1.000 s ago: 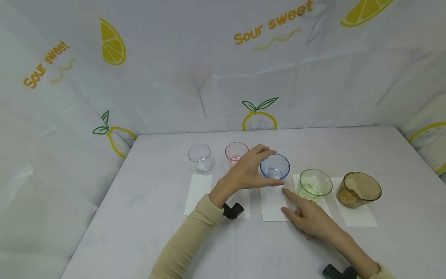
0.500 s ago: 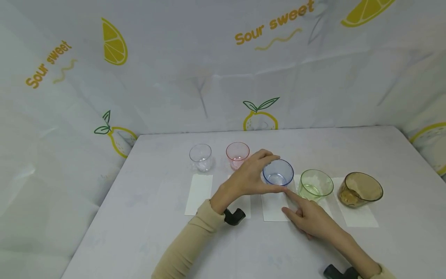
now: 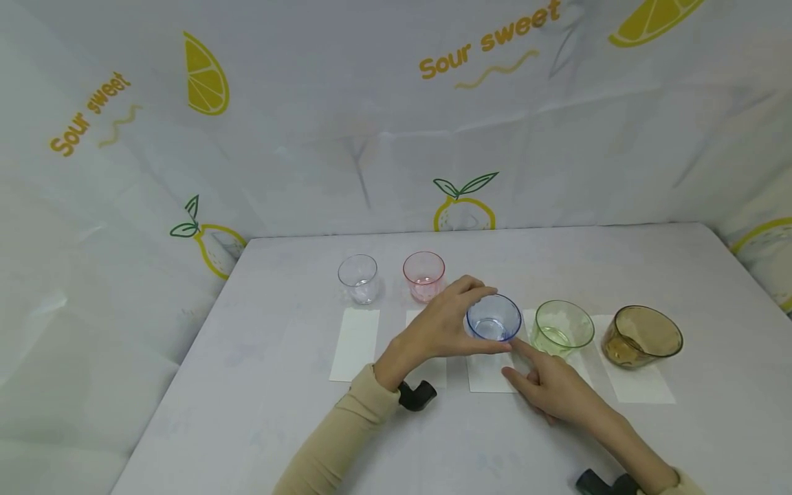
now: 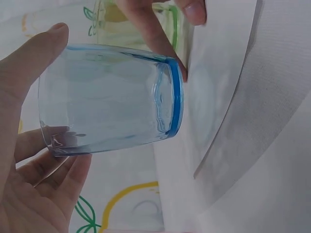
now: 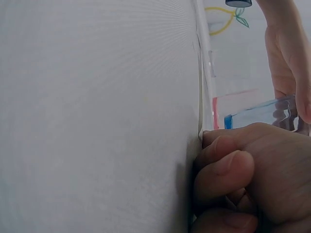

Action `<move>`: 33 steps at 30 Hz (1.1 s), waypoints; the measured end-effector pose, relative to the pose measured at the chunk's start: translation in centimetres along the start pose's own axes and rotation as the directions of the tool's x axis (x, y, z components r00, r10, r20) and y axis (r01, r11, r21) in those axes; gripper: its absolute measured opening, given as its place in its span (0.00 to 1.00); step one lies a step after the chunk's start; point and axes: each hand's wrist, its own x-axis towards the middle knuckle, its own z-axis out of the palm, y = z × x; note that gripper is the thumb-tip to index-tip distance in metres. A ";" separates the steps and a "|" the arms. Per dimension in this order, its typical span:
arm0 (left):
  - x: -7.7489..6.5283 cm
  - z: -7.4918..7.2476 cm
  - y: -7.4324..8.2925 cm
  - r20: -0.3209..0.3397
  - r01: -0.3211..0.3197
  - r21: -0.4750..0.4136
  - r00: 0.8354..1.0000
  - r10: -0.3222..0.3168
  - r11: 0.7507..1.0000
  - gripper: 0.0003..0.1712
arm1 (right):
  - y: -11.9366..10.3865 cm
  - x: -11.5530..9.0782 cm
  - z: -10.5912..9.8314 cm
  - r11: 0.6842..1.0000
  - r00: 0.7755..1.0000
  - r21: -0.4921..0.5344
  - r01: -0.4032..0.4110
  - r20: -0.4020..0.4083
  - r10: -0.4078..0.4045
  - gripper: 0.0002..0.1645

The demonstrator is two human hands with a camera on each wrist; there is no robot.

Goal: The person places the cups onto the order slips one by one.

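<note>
My left hand (image 3: 447, 328) grips a blue glass cup (image 3: 493, 323) between thumb and fingers near its rim. In the left wrist view the blue base of the cup faces a white paper strip (image 3: 490, 377), close over it, and the cup's upper end is in the fingers. My right hand (image 3: 553, 387) lies low at the right side of that strip, index finger stretched along it and thumb tip near its lower part. The index fingertip is right by the cup's base. The other right fingers are loosely bent, as the right wrist view shows.
A green glass cup (image 3: 563, 328) and an amber one (image 3: 640, 337) stand on strips to the right. Farther back left are a pink cup (image 3: 424, 277) and a colourless cup (image 3: 358, 278). Another paper strip (image 3: 355, 344) lies before the colourless cup, and one (image 3: 435, 375) partly under the left wrist.
The left hand has brought the blue cup toward me and slightly right, down over the paper strip beside the right index finger. My right hand has stayed in place.
</note>
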 end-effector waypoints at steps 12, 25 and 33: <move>-0.7 0.8 0.0 0.001 0.004 0.009 1.000 -0.004 1.000 0.46 | 0.1 0.1 0.1 1.000 1.000 -0.008 0.011 -0.023 -0.012 0.44; -0.9 1.3 -0.5 0.001 -0.005 0.040 1.000 0.005 0.999 0.47 | 0.1 0.1 0.1 1.000 1.000 0.008 -0.007 -0.014 0.007 0.44; -0.9 1.5 -0.7 -0.004 -0.010 -0.001 1.000 0.010 1.000 0.46 | 0.1 0.1 0.1 1.000 1.000 0.012 -0.025 -0.007 0.025 0.45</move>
